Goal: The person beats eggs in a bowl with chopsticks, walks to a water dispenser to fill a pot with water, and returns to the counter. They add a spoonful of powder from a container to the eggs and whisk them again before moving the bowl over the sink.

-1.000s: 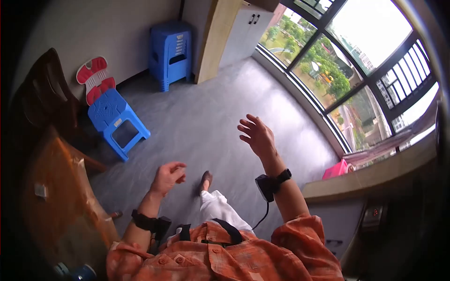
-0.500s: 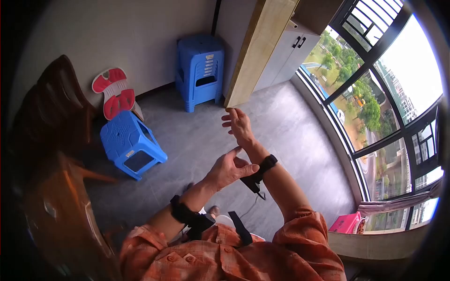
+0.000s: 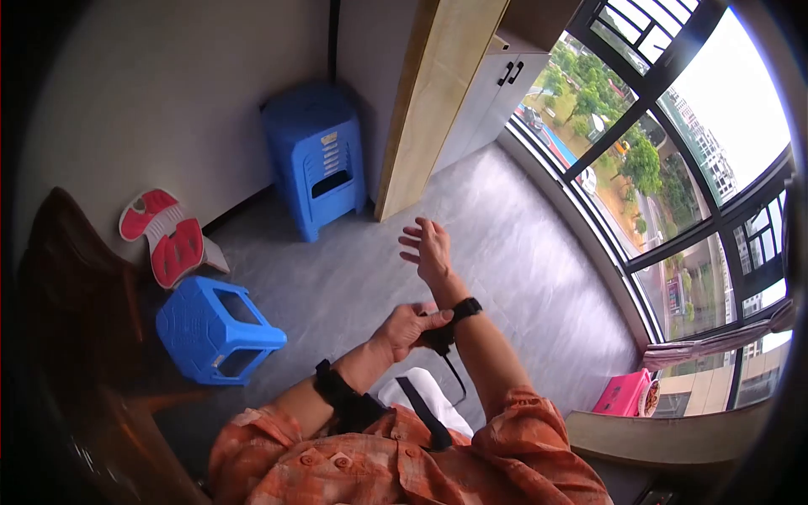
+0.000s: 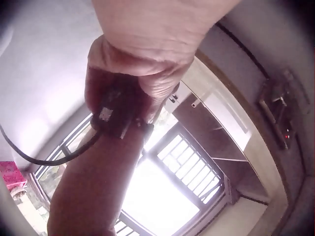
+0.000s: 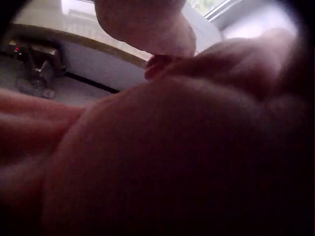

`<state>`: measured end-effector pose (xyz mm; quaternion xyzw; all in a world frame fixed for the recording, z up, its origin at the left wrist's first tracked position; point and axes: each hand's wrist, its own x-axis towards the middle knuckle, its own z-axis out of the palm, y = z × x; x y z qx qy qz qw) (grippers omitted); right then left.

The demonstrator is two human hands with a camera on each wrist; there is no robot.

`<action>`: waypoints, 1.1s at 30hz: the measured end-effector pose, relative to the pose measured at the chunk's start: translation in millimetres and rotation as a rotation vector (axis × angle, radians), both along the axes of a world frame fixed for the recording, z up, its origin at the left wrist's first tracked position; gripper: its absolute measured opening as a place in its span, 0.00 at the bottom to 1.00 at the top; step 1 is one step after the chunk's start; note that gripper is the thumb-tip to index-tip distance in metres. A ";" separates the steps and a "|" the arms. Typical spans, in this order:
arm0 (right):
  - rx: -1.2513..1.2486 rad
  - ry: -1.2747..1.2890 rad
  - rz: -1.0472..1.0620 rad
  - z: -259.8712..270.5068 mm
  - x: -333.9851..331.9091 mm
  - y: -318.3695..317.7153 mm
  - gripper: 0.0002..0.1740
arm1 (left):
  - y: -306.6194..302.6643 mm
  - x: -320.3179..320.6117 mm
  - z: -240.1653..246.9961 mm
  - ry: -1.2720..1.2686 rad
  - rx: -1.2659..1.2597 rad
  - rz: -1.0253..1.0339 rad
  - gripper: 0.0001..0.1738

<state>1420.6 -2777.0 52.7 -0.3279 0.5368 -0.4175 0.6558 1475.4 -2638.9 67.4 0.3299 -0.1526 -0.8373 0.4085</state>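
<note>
In the head view my left hand [image 3: 400, 330] has its thumb and fingers round the small black camera [image 3: 438, 341] strapped to the right wrist. The left wrist view shows the same grip from below, the fingers curled about the dark camera body [image 4: 118, 105], with a cable [image 4: 54, 160] trailing from it. Ahead of the black strap [image 3: 467, 309], my right hand [image 3: 432, 251] is held out in the air, fingers loosely bent and nothing in them. Blurred skin [image 5: 172, 147] close to the lens fills most of the right wrist view.
A blue stool [image 3: 215, 328] stands on the grey floor at left, near a red and white seat pad [image 3: 172, 240] by the wall. Stacked blue stools [image 3: 316, 160] stand beside a wooden panel [image 3: 438, 101]. Dark wooden furniture [image 3: 76, 295] edges the left. A pink box [image 3: 621, 394] sits by the windows.
The left hand has come across from the left to the right wrist and now grips the camera there. The right hand has moved slightly left and lower. The head view has shifted.
</note>
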 end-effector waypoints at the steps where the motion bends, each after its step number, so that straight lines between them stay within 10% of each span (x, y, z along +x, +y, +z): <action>1: -0.008 -0.004 -0.001 -3.4 -2.4 -8.5 0.21 | -7.5 -0.9 -5.4 0.008 0.024 -0.034 0.14; 10: -0.210 0.204 0.193 -20.0 -19.3 -100.9 0.21 | -101.0 -28.5 -14.5 0.159 0.111 -0.058 0.22; 18: 0.130 -0.807 -0.025 29.3 -81.8 -211.0 0.20 | -193.1 15.2 17.7 -0.023 -0.163 0.118 0.43; 33: 0.142 -0.278 -0.046 2.3 -269.5 -148.8 0.18 | -380.9 232.3 221.0 -0.417 -0.664 0.633 0.19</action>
